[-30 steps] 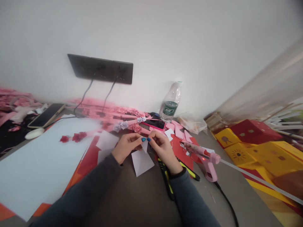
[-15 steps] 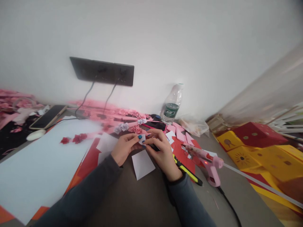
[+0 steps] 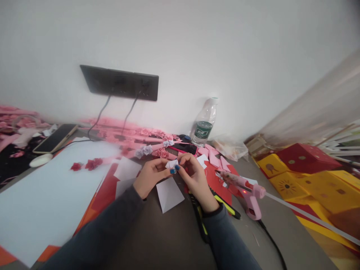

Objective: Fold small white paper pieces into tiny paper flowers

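Observation:
Between the fingertips of both hands is a small folded white paper (image 3: 171, 164), with creases and a pointed flap showing. My left hand (image 3: 152, 174) pinches it from the left, thumb in front. My right hand (image 3: 195, 178) grips its right side with thumb and fingers. Just below them a white paper square (image 3: 170, 195) lies flat on the grey table. White paper flowers (image 3: 144, 151) and pink paper flowers (image 3: 161, 153) lie on pink strips behind my hands. A yellow-and-black utility knife (image 3: 226, 206) rests by my right wrist.
A pink glue gun (image 3: 244, 189) with its light on lies at the right, its cord running forward. Behind stands a water bottle (image 3: 203, 127). Large white sheets (image 3: 53, 195) cover the left side, near a phone (image 3: 56, 138). Yellow boxes (image 3: 289, 185) are at far right.
The folded paper has turned, now showing a pointed flap. My right fingers have curled in and my right hand has shifted slightly, exposing more of a black-and-yellow tool beside its wrist.

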Available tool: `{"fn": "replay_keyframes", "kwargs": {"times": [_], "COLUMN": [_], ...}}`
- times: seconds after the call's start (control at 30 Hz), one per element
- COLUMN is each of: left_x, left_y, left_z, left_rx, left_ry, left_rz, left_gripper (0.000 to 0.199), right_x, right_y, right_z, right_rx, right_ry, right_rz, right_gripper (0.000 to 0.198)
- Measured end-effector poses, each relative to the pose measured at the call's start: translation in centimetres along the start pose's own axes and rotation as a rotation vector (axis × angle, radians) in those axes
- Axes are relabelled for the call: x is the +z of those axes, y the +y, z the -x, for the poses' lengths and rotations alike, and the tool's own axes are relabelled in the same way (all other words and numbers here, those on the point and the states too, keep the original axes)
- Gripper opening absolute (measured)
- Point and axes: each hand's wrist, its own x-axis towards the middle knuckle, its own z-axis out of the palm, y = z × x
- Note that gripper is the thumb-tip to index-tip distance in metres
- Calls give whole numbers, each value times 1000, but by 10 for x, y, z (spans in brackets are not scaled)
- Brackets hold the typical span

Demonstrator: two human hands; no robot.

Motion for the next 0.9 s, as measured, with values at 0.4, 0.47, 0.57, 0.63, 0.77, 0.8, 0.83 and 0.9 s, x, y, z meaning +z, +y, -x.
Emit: {"fn": "replay_keyframes", "kwargs": {"times": [0.4, 0.47, 0.57, 0.63, 0.77, 0.8, 0.83, 0.9], "left_x": [-3, -2, 1, 2, 1, 1, 1, 0], "left_y": [-2, -2, 1, 3, 4, 3, 2, 1], "left_z": [-1, 0, 0, 1, 1, 1, 0, -1], "left_rx": [37, 37, 23, 24, 57, 64, 68, 71], "left_ry": [12, 14, 19, 12, -10, -13, -17, -33], "left_rz": [-133, -143, -140, -159, -243, -251, -248, -224], "left_gripper": [29, 27, 28, 26, 22, 22, 23, 28], "right_x": [-3, -3, -4, -4, -3, -3, -3, -3], "right_y": [-3, -1, 0, -1, -6, -7, -8, -9], "right_z": [0, -1, -1, -1, -1, -1, -1, -1], "right_rx": [93, 100, 101, 101, 127, 135, 140, 143], "right_ry": [-52, -46, -43, -47, -99, -110, -116, -112], "right_rz": [32, 32, 49, 60, 83, 88, 88, 83], "right_gripper": [10, 12, 15, 15, 15, 15, 15, 17]}}
